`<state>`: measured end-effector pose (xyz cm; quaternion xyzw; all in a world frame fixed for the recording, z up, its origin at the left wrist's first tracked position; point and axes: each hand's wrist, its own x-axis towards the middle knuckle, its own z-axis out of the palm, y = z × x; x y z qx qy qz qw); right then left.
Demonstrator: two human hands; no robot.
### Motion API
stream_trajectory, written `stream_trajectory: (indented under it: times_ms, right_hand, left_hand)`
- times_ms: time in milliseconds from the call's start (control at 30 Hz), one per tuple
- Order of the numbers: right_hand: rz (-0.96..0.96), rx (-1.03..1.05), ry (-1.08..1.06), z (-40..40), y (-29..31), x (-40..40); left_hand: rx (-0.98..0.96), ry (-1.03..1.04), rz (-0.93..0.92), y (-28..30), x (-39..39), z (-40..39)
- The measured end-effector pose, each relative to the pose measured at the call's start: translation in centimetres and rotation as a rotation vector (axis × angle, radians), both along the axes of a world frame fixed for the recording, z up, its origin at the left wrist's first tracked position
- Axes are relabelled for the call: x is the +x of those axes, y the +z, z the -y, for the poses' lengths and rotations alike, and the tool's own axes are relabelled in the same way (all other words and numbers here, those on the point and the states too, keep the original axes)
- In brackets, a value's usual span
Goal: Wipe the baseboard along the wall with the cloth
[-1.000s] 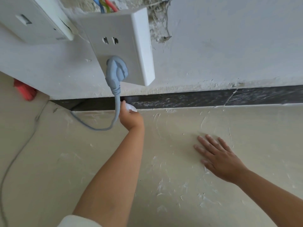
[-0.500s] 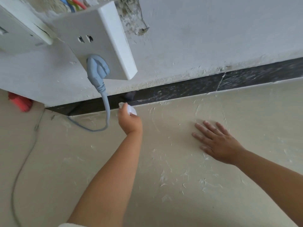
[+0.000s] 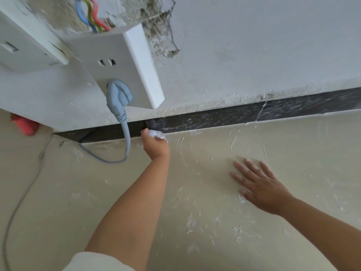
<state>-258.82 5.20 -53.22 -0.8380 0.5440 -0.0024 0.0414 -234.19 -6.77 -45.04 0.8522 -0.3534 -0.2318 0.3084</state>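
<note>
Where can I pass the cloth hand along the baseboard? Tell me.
Free: the baseboard rightward, above the flat right hand. Crowded: to the left, the grey cord hangs right beside the left hand gripping the cloth.

I saw the cloth [image 3: 157, 134] as a small white crumpled wad, mostly hidden, only its bunched top and right edge showing, and it lay against the lower edge of the baseboard where that met the floor. The baseboard [image 3: 224, 117] was a dark, almost black strip along the foot of the white wall, streaked with pale dust and smears, with a thin light seam crossing it further right.
</note>
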Motion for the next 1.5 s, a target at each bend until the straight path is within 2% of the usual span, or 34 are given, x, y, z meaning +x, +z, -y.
stream_trajectory:
  times_ms: [233, 367, 500, 667, 767, 900, 967, 1267, 1400, 1500]
  right_hand:
    - [0.01, 0.02, -0.01, 0.0, 0.1, 0.2]
    - [0.026, 0.05, -0.041, -0.1, 0.2, 0.4]
    - [0.006, 0.073, -0.041, -0.2, 0.1, 0.3]
    - [-0.015, 0.087, -0.041, -0.2, 0.2, 0.2]
    - [-0.021, 0.078, -0.045, -0.1, 0.1, 0.2]
    - [-0.04, 0.07, -0.038, 0.0, -0.1, 0.2]
    - [-0.048, 0.079, -0.033, 0.1, -0.2, 0.1]
    - [-0.06, 0.088, -0.04, 0.3, -0.5, 0.3]
    - [-0.042, 0.065, -0.036, 0.3, -0.5, 0.2]
    - [-0.043, 0.055, -0.033, 0.3, -0.3, 0.2]
  left_hand:
    - [-0.038, -0.233, -0.16, -1.1, -6.1, -1.8]
    - [-0.132, -0.054, -0.107, -0.7, -4.8, -1.9]
    - [-0.122, 0.159, -0.067, -0.5, -0.9, -0.3]
    - [-0.165, 0.254, -0.181, 0.0, -1.3, 0.7]
    - [-0.169, 0.141, -0.201, 0.1, -3.7, -0.2]
    - [-0.207, -0.165, -0.159, -0.2, -7.2, -1.6]
    - [-0.195, -0.252, -0.183, -0.4, -8.0, -2.0]
    - [-0.298, 0.104, -0.053, -0.5, -2.7, -0.5]
    - [-0.315, 0.067, -0.026, 0.1, -4.8, -0.4]
    - [-0.427, -0.1, -0.031, 0.3, -7.9, -1.3]
